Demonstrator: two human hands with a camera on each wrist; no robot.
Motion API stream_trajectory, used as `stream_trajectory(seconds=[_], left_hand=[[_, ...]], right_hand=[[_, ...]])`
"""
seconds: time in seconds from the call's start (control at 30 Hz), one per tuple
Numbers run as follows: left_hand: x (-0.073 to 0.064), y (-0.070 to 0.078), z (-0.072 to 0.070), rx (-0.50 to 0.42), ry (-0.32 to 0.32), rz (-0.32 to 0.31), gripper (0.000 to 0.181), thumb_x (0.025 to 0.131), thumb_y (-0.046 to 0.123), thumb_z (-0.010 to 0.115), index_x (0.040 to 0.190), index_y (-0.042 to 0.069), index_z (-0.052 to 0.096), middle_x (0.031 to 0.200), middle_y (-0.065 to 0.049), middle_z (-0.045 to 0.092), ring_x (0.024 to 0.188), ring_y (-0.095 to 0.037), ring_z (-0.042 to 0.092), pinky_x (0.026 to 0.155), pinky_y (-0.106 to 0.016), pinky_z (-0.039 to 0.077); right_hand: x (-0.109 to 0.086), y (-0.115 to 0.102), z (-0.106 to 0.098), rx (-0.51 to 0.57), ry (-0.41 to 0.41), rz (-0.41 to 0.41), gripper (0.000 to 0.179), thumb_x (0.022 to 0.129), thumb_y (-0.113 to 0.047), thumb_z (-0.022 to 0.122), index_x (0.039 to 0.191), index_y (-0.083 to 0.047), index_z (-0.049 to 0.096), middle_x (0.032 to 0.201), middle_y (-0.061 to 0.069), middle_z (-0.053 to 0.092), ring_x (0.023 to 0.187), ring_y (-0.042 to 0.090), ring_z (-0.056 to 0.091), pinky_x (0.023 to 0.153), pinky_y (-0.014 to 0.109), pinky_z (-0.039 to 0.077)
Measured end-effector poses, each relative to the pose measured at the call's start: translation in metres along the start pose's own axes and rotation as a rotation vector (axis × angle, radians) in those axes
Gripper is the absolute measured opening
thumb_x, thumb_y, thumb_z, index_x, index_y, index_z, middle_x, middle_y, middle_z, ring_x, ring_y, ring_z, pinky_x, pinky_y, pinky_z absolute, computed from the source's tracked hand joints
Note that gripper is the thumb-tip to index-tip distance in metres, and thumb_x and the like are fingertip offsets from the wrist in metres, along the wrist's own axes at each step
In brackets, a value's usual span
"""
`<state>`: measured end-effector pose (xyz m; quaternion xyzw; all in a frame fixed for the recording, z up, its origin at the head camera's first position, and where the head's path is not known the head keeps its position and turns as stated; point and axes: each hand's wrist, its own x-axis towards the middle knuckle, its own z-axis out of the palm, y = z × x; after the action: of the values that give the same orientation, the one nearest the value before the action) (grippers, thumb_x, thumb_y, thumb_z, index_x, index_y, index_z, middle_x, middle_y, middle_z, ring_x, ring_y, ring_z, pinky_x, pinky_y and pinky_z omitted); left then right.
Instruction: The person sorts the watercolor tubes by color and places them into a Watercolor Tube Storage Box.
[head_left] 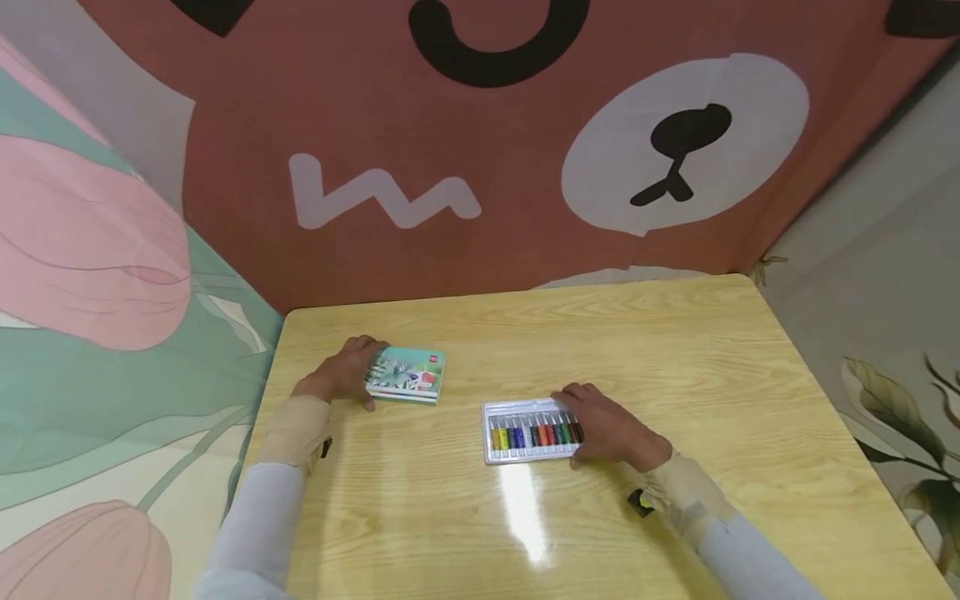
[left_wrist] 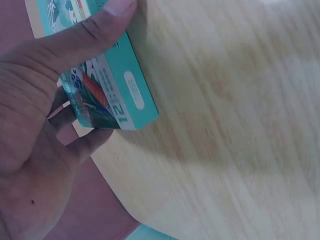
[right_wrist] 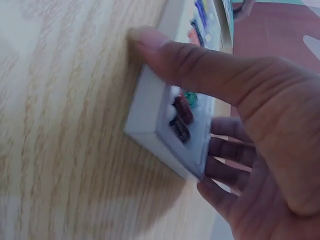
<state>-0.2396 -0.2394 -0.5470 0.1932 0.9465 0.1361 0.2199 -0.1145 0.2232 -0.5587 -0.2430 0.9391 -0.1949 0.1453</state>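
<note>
Toward the left of the wooden table lies a teal printed cardboard box with a plant picture on top. My left hand grips its left end, thumb on the near side and fingers on the far side. In the left wrist view, the end of the teal box shows a "12" beside the thumb. Nearer the middle is a white plastic tray holding a row of small paint tubes in several colours. My right hand holds the tray's right end between thumb and fingers, covering that corner.
The light wooden table has rounded far corners and a bright reflection in front of the tray. A reddish-brown wall covering with a cartoon bear stands right behind its far edge. Floral printed coverings hang at the sides.
</note>
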Motion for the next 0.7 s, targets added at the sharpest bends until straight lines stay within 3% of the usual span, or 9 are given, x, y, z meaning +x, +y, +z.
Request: stream_trajectory(seconds=[0.23, 0.7], left_hand=[[-0.002, 0.017, 0.002, -0.020, -0.009, 0.047, 0.114, 0.062, 0.024, 0.099, 0.156, 0.005, 0.038, 0.146, -0.017, 0.041, 0.133, -0.034, 0.036, 0.109, -0.055, 0.045], [0.001, 0.041, 0.010, 0.018, -0.024, 0.132, 0.117, 0.058, 0.025, 0.101, 0.157, 0.008, 0.039, 0.146, -0.014, 0.042, 0.134, -0.032, 0.038, 0.109, -0.052, 0.046]], right_hand=[[0.012, 0.002, 0.002, -0.030, 0.062, 0.006, 0.112, 0.058, -0.037, 0.100, 0.149, 0.003, 0.048, 0.141, 0.015, 0.055, 0.123, 0.031, 0.052, 0.104, 0.048, 0.049], [0.038, 0.000, -0.003, -0.034, 0.064, 0.007, 0.113, 0.059, -0.041, 0.099, 0.150, 0.003, 0.047, 0.141, 0.017, 0.055, 0.121, 0.032, 0.051, 0.103, 0.047, 0.048]])
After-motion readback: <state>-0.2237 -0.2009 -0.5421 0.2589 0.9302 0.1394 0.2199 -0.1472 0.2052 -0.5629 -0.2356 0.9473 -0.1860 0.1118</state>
